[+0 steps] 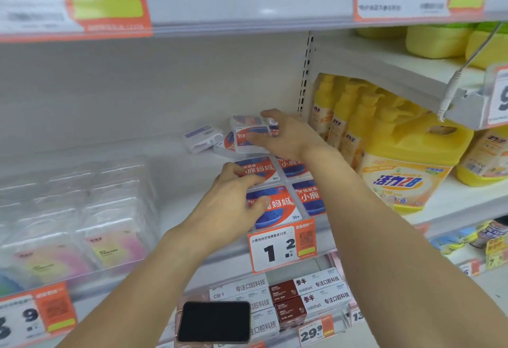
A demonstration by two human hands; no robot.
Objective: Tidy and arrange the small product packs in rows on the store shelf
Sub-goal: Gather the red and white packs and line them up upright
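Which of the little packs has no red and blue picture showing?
The pale pack lying farthest left at the back of the shelf. It shows only white with a small purple label and barcode, while the others show red and blue fronts.

Packs in rows at shelf front; bottles right.

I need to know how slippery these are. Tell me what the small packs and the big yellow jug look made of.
Small packs: apparently clear, glossy hard plastic boxes; the printed card shows through and the edges catch light. The one the right hand holds looks the same.
Yellow jug: seemingly opaque moulded plastic with a smooth sheen and a glossy printed label.
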